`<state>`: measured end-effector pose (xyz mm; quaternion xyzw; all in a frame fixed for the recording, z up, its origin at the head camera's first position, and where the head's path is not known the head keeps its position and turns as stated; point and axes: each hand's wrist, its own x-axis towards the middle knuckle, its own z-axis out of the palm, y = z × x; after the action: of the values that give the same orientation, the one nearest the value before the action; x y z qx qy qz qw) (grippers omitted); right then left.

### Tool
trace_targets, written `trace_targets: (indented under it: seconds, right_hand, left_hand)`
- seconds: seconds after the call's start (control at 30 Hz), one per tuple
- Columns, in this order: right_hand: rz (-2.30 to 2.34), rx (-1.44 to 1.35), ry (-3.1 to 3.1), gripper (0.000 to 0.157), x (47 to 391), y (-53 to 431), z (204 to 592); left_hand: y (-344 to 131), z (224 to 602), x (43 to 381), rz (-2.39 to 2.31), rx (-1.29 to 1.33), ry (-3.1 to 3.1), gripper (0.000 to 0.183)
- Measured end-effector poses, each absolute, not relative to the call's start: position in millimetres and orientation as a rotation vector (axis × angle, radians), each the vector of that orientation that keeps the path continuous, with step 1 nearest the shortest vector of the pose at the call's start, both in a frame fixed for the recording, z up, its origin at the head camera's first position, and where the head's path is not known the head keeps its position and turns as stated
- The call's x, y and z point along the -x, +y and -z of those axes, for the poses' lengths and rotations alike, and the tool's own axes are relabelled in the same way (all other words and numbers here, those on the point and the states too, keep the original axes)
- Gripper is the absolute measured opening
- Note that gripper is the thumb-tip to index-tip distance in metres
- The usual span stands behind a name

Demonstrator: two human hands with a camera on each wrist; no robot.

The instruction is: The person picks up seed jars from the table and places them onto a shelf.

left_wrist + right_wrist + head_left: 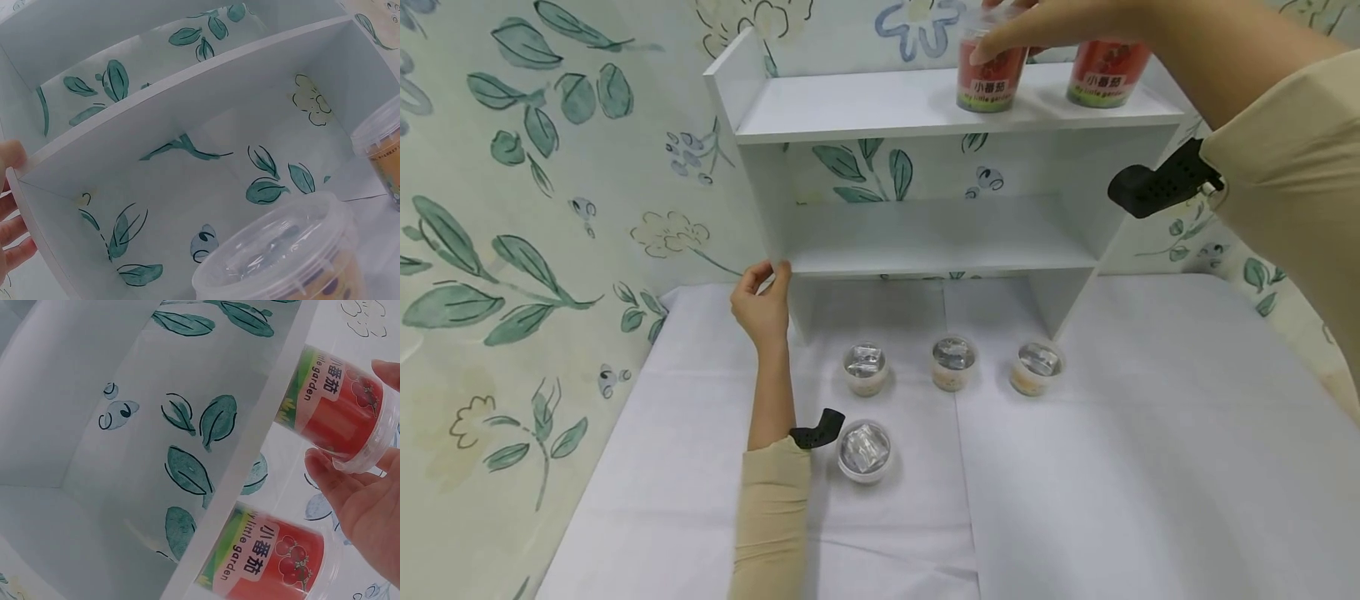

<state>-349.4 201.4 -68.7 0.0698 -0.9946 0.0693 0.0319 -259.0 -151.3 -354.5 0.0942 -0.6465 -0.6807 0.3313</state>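
Gripping a red cup (991,86) by its upper part w/ the R hand (1037,27), thumb & fingers round it, approx 1 o'clock in the head view, at the top level of the white shelf (857,107). 2nd red cup (1103,82) sits near it at its 3 o'clock. L hand (763,307)'s at 9 o'clock, pinching the shelf's side edge. 3 lidded tubs (952,371) stand in a row on white cloth (1097,492), 4th tub (865,452)'s at the leftmost's 6 o'clock.
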Motion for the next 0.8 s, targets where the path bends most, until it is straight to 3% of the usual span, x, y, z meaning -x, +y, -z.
trace_targets:
  seconds: [0.33,0.53,0.63,0.8]
  right_hand:
    - [-0.215,-0.202,-3.069,0.101,349.0,208.3,73.3]
    - [-0.212,-0.231,-3.063,0.095,351.6,219.2,70.7]
    - [-0.209,-0.243,-3.010,0.095,334.7,215.1,70.7]
    - [-0.297,-0.356,-2.905,0.086,274.5,187.6,67.0]
  left_hand:
    - [-150.8,361.2,258.9,1.763,-0.261,-1.700,0.024]
    - [-153.8,360.5,261.7,1.771,-0.249,-1.698,0.026]
    - [-155.8,356.7,261.0,1.790,-0.241,-1.697,0.026]
    - [-153.1,341.8,246.7,1.774,-0.255,-1.722,0.023]
